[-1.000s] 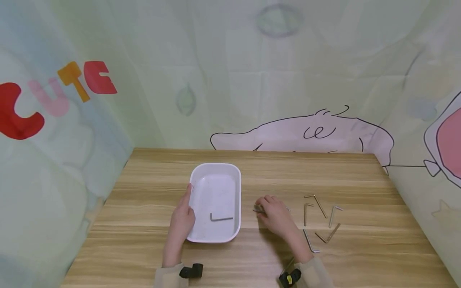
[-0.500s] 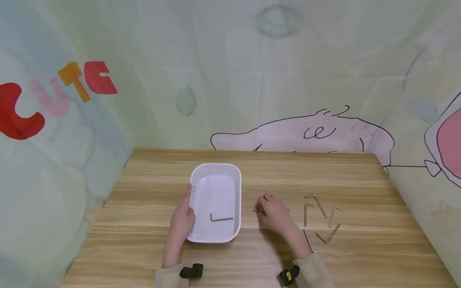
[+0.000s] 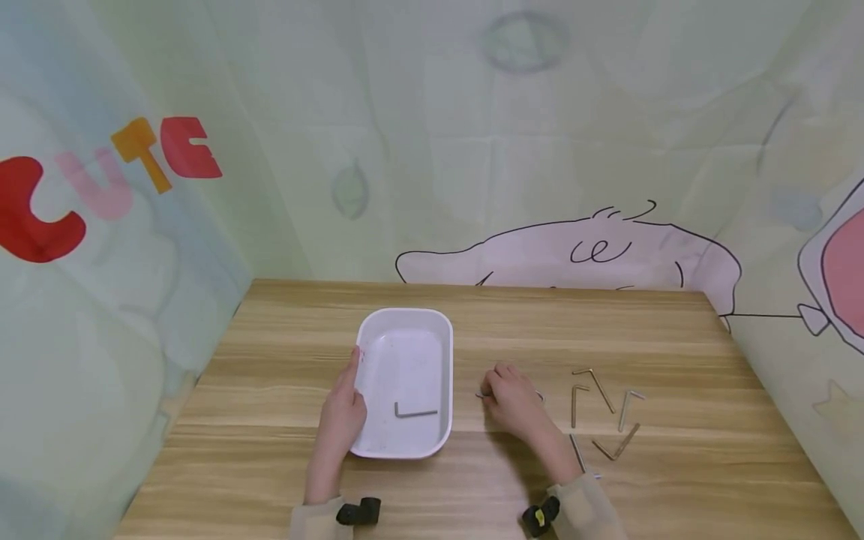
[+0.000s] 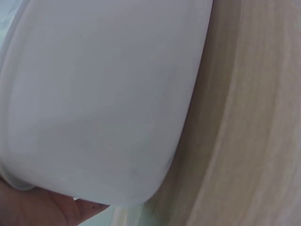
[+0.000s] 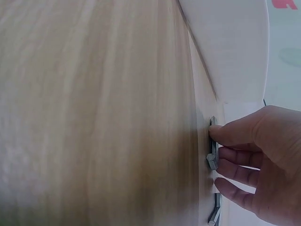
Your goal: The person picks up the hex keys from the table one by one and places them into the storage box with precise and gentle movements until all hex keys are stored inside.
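Observation:
In the head view my left hand (image 3: 343,411) grips the left side of a white tray (image 3: 446,360), thumb over the rim. One L-shaped hex key (image 3: 415,413) lies in the tray's near half. To the right of the tray my right hand (image 3: 516,403) is down at the table. In the right wrist view its thumb and fingers pinch a grey hex key (image 5: 211,161) close to the tabletop. A second hex key (image 5: 215,214) lies just below the fingers there, partly cut off. The left wrist view shows mostly the tray's outer wall (image 4: 99,94).
Several loose hex keys, among them a bronze-coloured one (image 3: 574,406) and a silver one (image 3: 623,412), lie spread on the wooden table (image 3: 283,337) right of my right hand. A printed cloth (image 3: 432,150) hangs behind the table and along its sides.
My right fingers have shifted very slightly around the hex key, of which less shows in the head view. The left hand and the tray stay where they were.

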Tool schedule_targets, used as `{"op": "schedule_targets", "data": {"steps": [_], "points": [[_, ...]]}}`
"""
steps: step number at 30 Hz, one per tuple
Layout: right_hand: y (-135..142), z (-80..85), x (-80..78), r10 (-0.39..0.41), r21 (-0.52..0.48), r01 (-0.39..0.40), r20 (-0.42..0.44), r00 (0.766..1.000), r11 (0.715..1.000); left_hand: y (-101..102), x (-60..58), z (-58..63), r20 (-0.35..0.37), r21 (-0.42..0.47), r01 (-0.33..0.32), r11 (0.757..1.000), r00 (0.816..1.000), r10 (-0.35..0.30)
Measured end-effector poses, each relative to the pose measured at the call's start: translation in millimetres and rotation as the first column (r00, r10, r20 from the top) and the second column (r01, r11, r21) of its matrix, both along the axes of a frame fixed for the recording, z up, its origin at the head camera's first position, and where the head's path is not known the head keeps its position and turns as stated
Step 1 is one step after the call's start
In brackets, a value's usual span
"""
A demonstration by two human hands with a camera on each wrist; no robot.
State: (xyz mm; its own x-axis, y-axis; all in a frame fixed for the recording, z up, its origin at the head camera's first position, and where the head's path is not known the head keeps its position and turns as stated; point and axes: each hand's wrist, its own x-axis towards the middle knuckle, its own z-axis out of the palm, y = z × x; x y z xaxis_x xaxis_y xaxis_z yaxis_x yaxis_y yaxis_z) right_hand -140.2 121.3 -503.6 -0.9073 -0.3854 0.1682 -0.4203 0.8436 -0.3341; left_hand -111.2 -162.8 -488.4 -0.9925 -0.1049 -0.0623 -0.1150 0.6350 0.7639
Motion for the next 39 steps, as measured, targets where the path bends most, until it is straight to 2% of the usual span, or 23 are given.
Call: {"op": "schedule_targets", "data": {"steps": [6, 13, 30, 39], "points": [[-2.3, 0.9, -0.6, 0.031, 0.015, -0.031, -0.017, 0.999, 0.999, -3.4, 1.0, -1.6, -0.004, -0.013, -0.002, 1.000, 1.000, 0.002], [-2.8, -0.9, 0.0, 0.030, 0.016, -0.031, 0.013, 0.999, 0.999, -4.3, 0.5, -2.4, -0.021, -0.025, 0.002, 1.000, 1.000, -0.003], [1.2, -1.5, 3.0, 0.088, 0.003, -0.088, -0.100, 0.991, 0.996, -1.0, 3.5, -1.8, -0.012, -0.031, 0.007, 1.000, 1.000, -0.008], [1.9, 0.7, -1.4, 0.085, 0.006, -0.085, -0.092, 0.992, 0.996, 0.9, 1.7, 1.4, -0.011, -0.027, -0.001, 1.000, 1.000, 0.000]]}}
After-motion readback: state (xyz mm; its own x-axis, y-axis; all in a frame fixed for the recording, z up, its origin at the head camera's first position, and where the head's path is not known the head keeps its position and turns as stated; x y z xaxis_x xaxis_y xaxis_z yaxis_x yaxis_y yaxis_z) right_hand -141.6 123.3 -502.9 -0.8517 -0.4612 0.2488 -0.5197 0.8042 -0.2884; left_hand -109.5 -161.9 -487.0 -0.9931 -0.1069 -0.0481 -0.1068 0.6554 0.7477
